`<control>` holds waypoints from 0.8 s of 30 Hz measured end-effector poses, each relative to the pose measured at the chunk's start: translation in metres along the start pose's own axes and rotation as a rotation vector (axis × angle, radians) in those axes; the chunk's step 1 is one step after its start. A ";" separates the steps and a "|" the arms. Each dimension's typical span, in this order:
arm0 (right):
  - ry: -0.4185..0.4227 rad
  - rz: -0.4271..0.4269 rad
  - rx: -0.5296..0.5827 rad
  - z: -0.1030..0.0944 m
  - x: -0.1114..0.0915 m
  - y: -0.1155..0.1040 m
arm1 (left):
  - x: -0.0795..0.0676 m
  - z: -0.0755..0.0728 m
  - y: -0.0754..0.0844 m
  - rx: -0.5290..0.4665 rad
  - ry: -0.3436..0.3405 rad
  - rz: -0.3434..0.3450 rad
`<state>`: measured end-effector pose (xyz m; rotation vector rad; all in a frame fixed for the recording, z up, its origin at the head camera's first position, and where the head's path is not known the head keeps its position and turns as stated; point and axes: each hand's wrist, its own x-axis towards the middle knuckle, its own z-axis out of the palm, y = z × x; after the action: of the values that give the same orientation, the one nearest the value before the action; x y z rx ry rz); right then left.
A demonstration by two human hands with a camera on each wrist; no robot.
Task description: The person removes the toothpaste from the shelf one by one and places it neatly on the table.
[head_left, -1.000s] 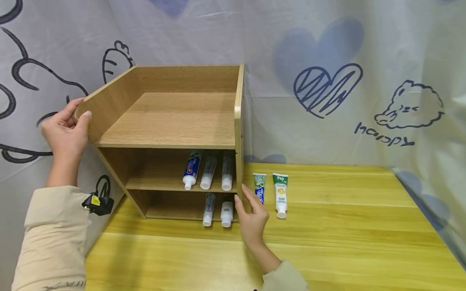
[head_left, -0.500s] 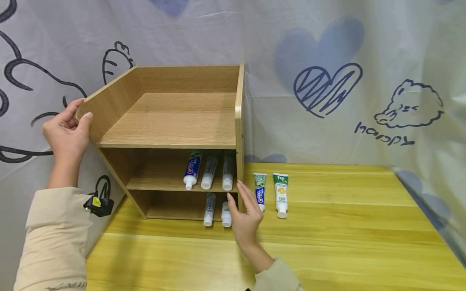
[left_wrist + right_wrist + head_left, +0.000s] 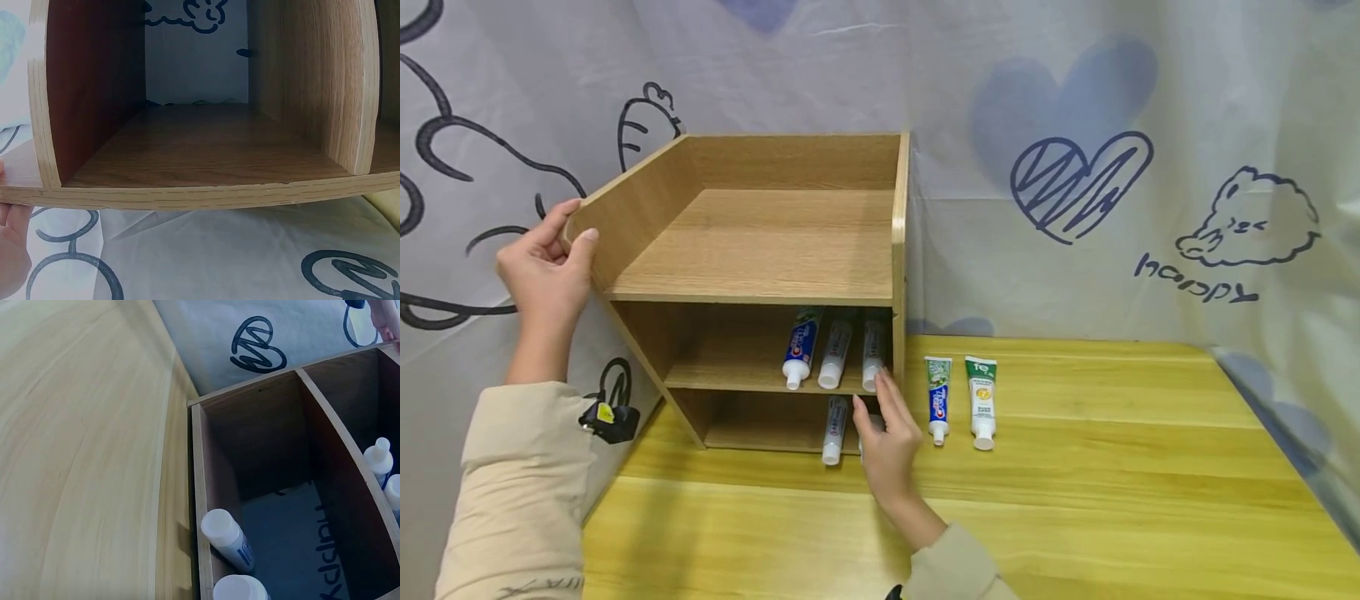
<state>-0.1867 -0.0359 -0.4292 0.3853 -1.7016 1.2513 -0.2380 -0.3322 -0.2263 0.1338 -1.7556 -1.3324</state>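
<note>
Left grip (image 3: 548, 271) round shelf panel (image 3: 642, 207), right grip (image 3: 889, 454) straight-fingered, tabletop tubes (image 3: 937, 402) only in head view

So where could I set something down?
Free: the top board between its sides; the left parts of the middle shelf and bottom shelf; the table right of the two loose tubes. Crowded: both shelves' right ends, with tubes, right hand in front.

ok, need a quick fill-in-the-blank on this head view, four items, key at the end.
1. The left hand holds the ____ side panel of the wooden shelf unit.
2. The middle shelf holds ____ toothpaste tubes.
3. Two more tubes lie on the table, to the unit's ____.
4. The word written below the animal drawing reads ____.

Missing: left; three; right; happy.
</note>
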 end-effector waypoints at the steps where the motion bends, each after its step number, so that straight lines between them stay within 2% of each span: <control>1: -0.004 0.001 -0.013 0.001 0.000 0.000 | 0.000 0.001 0.000 0.003 0.004 0.003; 12: -0.040 0.028 -0.167 0.010 0.004 -0.005 | 0.000 0.004 0.000 -0.029 0.004 0.031; 20: -0.089 -0.079 -0.453 0.015 0.011 -0.005 | 0.001 0.002 -0.001 -0.047 -0.004 0.029; 24: -0.057 -0.097 -0.484 0.015 0.015 -0.003 | 0.000 0.001 -0.001 -0.044 0.000 0.020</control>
<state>-0.1993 -0.0465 -0.4156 0.2087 -1.9390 0.7289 -0.2395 -0.3319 -0.2267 0.0911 -1.7222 -1.3554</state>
